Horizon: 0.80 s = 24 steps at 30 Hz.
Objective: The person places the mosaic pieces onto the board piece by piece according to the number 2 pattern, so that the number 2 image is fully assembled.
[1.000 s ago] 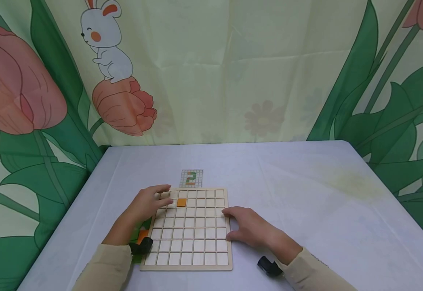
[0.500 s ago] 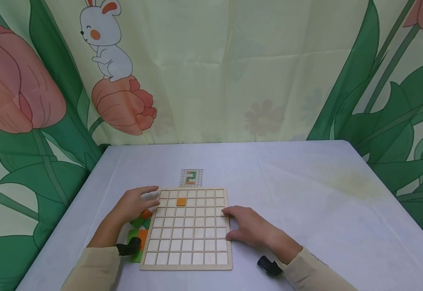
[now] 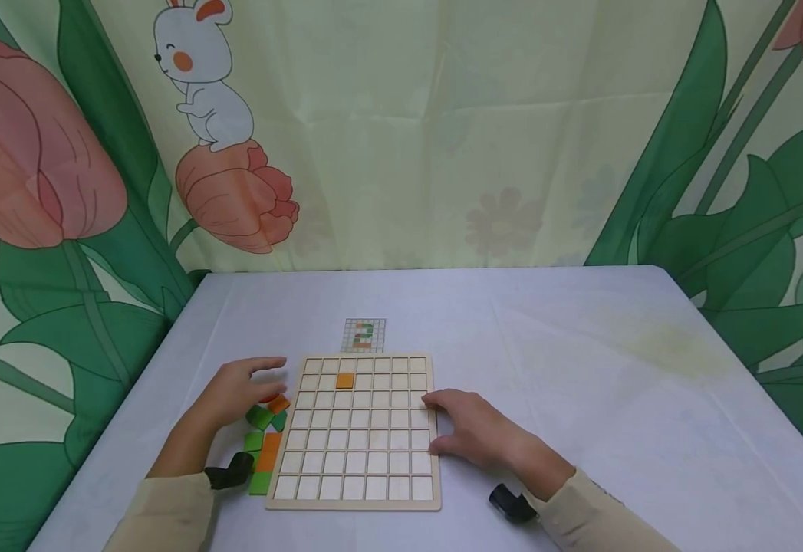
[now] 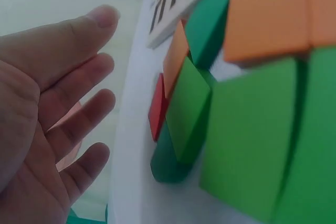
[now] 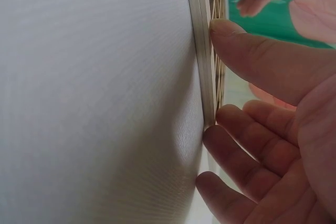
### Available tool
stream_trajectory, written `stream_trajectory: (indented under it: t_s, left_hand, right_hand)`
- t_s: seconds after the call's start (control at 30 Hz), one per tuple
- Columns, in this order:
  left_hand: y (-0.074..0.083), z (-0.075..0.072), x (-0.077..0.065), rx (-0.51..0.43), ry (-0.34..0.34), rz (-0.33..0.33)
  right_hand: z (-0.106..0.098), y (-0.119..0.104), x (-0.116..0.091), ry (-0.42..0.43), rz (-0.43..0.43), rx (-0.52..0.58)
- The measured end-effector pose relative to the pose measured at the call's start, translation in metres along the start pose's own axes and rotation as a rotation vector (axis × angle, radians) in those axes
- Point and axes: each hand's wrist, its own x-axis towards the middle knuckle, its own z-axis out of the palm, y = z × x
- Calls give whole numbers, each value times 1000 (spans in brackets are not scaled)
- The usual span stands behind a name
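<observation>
Printed backdrop (image 3: 373, 153) behind, white-covered table (image 3: 567, 383) below. Grid board (image 3: 353, 506) lies flat near you; one orange tile (image 3: 345, 381) sits in its second row from the far edge. Pattern card (image 3: 363, 336) is just past that edge. Loose blocks (image 3: 260, 417) are bunched along the board's left side: green, orange, plus a teal block (image 4: 209, 27) and a red block (image 4: 157, 107).

Your left hand (image 3: 235, 391) is beside the bunch, thumb and fingers spread apart, nothing in them. Your right hand (image 3: 477, 429) has loosely extended fingers, tips and thumb touching the board's right edge; can't tell how hard.

Blocks look light, rigid, smooth, hard to break. Take one by opposite side faces, thumb against fingertips, not corners; they're packed close, so neighbours may shift. Board looks like thin, stiff wood: steady it by the rim, gently, or it could slide.
</observation>
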Motion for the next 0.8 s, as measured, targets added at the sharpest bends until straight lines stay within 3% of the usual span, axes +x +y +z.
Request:
stream_trajectory:
  t_s: [0.17,0.8]
  left_hand:
    - [-5,1,-4,-3,-7,-10]
    - [-14,10,-13,15,-17,49]
  right_hand:
    - [0,0,0,1,3,7]
    - [1,-1,-1,1,0,2]
